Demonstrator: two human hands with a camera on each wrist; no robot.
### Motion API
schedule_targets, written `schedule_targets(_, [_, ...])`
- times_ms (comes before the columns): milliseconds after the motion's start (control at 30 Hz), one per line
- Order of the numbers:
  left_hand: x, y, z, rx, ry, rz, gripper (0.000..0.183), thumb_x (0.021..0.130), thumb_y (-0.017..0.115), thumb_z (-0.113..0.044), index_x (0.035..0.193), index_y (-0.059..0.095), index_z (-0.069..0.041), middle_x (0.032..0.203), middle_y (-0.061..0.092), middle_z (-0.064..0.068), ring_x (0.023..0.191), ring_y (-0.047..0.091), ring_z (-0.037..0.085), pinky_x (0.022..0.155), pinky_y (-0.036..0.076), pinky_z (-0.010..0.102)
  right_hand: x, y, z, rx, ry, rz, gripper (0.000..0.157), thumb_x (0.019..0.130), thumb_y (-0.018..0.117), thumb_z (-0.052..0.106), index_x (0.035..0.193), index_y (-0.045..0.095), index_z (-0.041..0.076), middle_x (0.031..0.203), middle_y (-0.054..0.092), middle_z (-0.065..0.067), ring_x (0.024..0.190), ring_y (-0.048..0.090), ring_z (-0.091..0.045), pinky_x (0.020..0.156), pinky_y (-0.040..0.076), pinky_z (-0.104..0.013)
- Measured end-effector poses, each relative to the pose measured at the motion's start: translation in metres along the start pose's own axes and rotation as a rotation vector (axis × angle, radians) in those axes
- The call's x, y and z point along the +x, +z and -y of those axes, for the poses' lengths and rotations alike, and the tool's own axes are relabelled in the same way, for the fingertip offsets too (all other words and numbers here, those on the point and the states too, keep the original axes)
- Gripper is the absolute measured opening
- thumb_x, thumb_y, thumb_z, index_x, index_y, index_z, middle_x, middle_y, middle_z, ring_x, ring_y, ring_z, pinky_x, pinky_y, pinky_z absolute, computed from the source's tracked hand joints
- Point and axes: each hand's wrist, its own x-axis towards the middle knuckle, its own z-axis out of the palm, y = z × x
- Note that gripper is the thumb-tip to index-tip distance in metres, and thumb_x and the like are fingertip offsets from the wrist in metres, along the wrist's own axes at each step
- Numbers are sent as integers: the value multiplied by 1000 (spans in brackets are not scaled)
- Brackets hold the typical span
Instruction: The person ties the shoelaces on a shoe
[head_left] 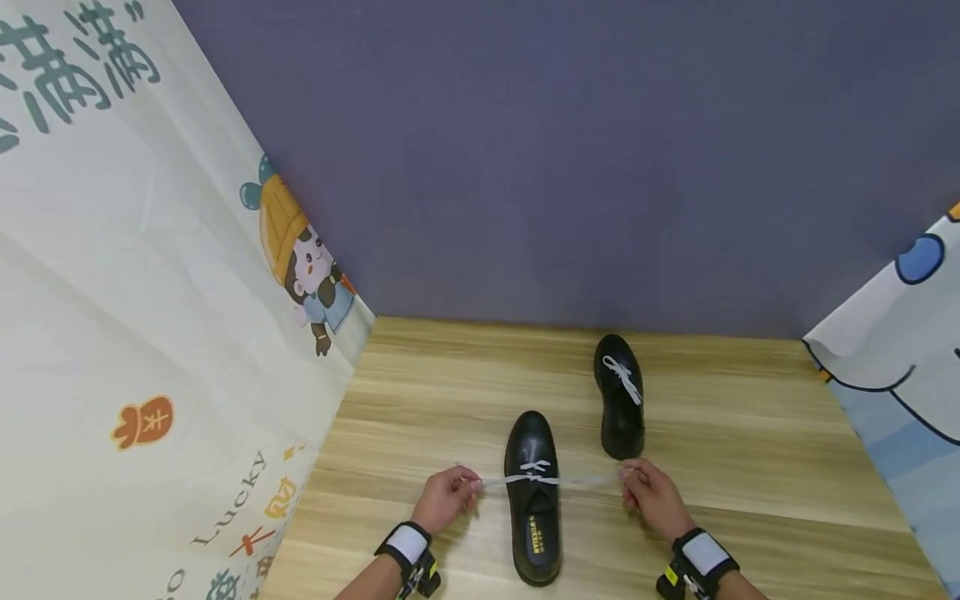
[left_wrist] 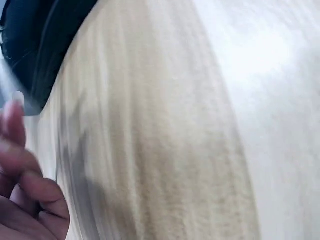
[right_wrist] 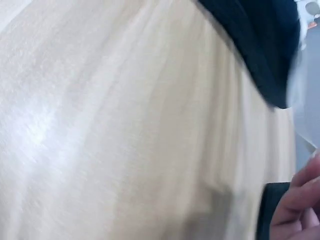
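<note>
A black leather shoe [head_left: 533, 533] with white laces stands on the wood-grain tabletop, toe pointing away. To its left my left hand [head_left: 448, 497] pinches one end of the white shoelace [head_left: 532, 479]. My right hand [head_left: 654, 497] pinches the other end on the right side. Between the hands the lace runs nearly straight across the shoe's throat. In the left wrist view, curled fingers [left_wrist: 30, 185] show beside the dark shoe side [left_wrist: 42, 45]. The right wrist view catches the fingers [right_wrist: 300, 200] of the right hand at its edge, with the shoe [right_wrist: 260, 45] above.
Farther back and to the right stands the second black shoe [head_left: 621, 417], its white lace tied in a bow. A dark grey-blue panel [head_left: 570, 167] rises behind the wooden surface [head_left: 750, 442]. Printed cloths [head_left: 187, 333] hang at both sides.
</note>
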Motion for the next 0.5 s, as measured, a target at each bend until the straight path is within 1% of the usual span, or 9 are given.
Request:
schedule_targets(33, [0,0,0,17,9,-2,13,97,67,-14,101,70,-2,64,65,7,54,55,4,51,41,20,0,0,3,-19,-52,-12,19,99,58,0,116,58,-8,82,59,-8,68,55,-9,59,46,-24])
schedule_targets(100, [2,2,-2,61,55,-18,17,97,68,-16,106,70,-2,64,62,3,54,51,1,52,41,20,1,0,9,-82,-188,-57,23,95,64,-2,117,59,-6,89,58,-9,74,52,-7,63,45,-22])
schedule_targets(167, [6,4,-7,98,132,-35,20,96,69,-15,108,69,-1,72,61,2,60,52,3,57,44,22,3,1,16,-153,-317,-113,25,90,70,-4,114,62,-4,96,57,-9,81,51,-7,65,45,-21])
schedule_targets(233, [11,7,-14,117,212,-32,23,95,69,-15,111,67,1,85,60,5,71,56,10,65,49,26,5,4,24,-182,-411,-115,27,85,73,-7,110,64,-1,100,56,-9,86,51,-10,66,46,-22])
schedule_targets(300, [16,12,-22,142,277,-4,28,95,69,-17,116,64,2,97,58,9,84,58,19,75,52,32,6,11,30,-196,-485,-68,31,82,75,-9,110,64,-1,104,55,-10,90,53,-14,66,50,-24])
schedule_targets(333, [18,14,-27,146,298,20,31,95,70,-18,118,62,2,103,57,12,90,58,24,80,52,35,7,15,33,-206,-513,-36,33,82,76,-8,111,64,0,106,55,-9,92,53,-15,68,51,-26])
schedule_targets(400, [21,20,-33,176,313,69,38,95,70,-23,123,59,1,111,55,13,100,58,29,88,51,38,7,26,38,-233,-561,35,37,81,78,-6,114,62,0,109,55,-8,97,54,-19,71,53,-31])
schedule_targets(467, [24,26,-37,207,308,112,42,94,72,-28,125,58,-2,113,53,11,105,58,28,92,50,36,8,39,40,-254,-554,114,41,82,79,-1,118,61,1,113,54,-6,102,55,-25,78,54,-38])
schedule_targets(500, [26,29,-38,224,305,130,44,93,73,-29,125,57,-4,113,53,9,104,58,26,92,50,34,8,45,42,-262,-538,152,42,83,80,3,119,60,3,115,53,-6,105,54,-28,80,53,-41])
